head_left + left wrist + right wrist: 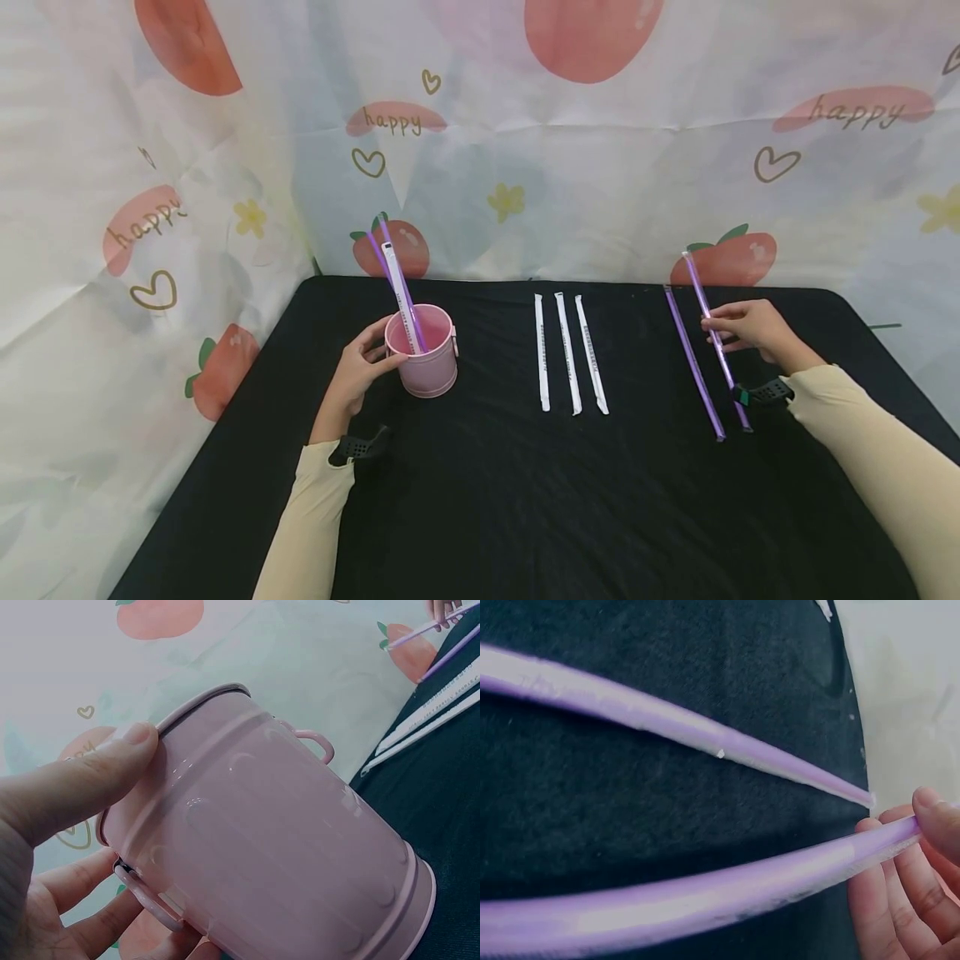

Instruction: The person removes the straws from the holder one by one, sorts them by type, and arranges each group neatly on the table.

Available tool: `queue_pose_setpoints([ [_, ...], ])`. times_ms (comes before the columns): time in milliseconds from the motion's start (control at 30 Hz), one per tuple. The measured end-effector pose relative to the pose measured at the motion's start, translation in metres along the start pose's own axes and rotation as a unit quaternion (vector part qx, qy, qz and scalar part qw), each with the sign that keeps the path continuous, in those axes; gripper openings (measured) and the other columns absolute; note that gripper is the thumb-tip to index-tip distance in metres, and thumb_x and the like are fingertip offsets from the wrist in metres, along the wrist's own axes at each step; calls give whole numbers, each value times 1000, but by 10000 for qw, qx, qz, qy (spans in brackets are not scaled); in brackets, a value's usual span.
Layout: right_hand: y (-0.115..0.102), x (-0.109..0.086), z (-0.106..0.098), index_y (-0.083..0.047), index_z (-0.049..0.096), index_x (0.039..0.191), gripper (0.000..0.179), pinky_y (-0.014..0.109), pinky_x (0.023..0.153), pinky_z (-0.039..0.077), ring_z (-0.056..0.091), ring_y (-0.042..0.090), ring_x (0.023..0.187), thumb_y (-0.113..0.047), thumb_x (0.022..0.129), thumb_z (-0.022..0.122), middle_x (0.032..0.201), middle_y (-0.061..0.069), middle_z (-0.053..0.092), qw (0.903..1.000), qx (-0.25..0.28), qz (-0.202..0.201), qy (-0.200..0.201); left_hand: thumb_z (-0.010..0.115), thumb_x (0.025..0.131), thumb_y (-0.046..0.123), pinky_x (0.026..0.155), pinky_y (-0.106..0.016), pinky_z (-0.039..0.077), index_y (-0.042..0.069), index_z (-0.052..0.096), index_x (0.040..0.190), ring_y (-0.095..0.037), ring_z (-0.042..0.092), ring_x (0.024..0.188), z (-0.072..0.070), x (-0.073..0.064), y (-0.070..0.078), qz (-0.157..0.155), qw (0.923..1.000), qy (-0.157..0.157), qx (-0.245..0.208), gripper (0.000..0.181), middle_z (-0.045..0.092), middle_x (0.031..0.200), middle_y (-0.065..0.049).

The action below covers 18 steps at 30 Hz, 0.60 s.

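At the left, my left hand [356, 377] grips a pink bucket [430, 377] by its side, thumb at the rim and fingers near a small side handle [154, 904] in the left wrist view. Purple straws [378, 254] and a white paper-wrapped straw [402, 300] lean out of the bucket. Over at the right, my right hand [759, 327] pinches a purple straw in clear film [727, 889] between thumb and fingers. Its upper end tilts up while its lower end points toward me. Just left of it lies a second purple straw [693, 367].
Between the hands, white paper-wrapped straws [567, 354] lie side by side on the black tablecloth [480, 500]. A fruit-printed curtain [480, 167] hangs behind the table's far edge and along its left side.
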State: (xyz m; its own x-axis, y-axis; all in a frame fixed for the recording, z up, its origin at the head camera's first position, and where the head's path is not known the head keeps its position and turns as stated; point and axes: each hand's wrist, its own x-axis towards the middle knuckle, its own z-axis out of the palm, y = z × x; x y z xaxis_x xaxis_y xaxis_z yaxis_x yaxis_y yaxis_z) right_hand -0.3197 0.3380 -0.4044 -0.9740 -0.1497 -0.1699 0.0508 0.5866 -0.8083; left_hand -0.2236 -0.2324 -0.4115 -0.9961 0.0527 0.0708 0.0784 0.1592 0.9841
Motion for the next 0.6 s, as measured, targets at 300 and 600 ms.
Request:
queue_pose_setpoints([
  [300, 12, 1, -1, 20, 43, 126, 63, 31, 67, 60, 59, -5, 68, -28, 90, 62, 81, -11, 68, 9996, -183, 204, 2, 65, 85, 5, 91, -15, 45, 10, 40, 141, -31, 46, 123, 0, 0, 0, -19, 10000, 12, 55, 62, 42, 142, -14],
  [600, 22, 2, 0, 19, 44, 127, 62, 32, 69, 60, 57, -7, 70, -29, 91, 61, 87, -9, 66, 9986, -381, 359, -22, 66, 84, 4, 93, -18, 45, 11, 40, 141, -30, 47, 122, -1, 0, -1, 20, 10000, 6, 41, 63, 43, 141, -12],
])
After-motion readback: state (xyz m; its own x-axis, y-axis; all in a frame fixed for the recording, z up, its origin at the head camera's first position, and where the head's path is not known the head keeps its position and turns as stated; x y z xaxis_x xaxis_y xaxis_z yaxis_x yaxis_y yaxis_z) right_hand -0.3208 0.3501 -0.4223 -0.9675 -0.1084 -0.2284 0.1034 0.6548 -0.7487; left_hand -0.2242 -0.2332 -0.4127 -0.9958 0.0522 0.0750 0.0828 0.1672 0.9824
